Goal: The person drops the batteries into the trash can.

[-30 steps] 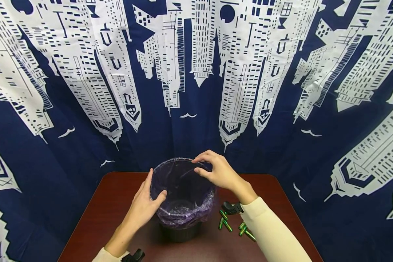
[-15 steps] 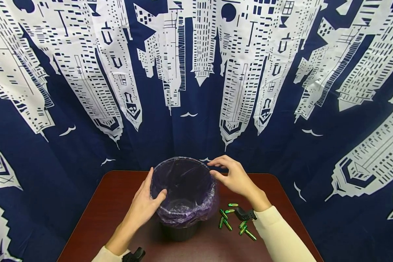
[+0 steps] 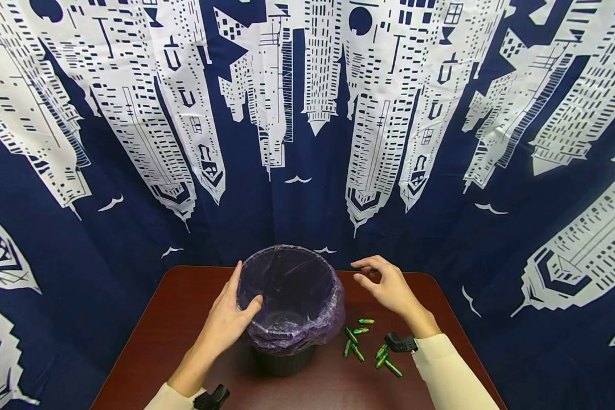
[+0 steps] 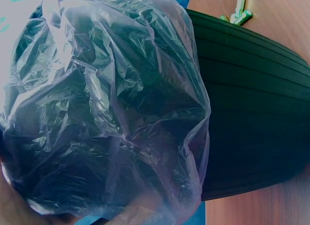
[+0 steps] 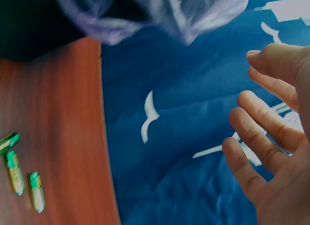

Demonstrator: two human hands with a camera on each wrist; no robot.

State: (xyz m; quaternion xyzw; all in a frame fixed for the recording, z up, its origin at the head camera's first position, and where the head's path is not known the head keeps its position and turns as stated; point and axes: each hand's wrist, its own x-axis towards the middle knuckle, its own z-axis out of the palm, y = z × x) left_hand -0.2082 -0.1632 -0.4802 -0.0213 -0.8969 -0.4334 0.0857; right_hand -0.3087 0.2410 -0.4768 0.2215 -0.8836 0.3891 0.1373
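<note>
A bin with a purple bag stands on the counter. The left hand grips its nine o'clock edge. At its three, the right hand is loose and wide; at four lie batteries.

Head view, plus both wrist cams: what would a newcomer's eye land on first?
Probably the navy curtain with its upside-down white skyline, filling the upper part of the head view. Next, the dark bin with a purple liner folded over its rim, on the table with the left hand at its left side. Then the bright green batteries, scattered to the bin's right.
</note>
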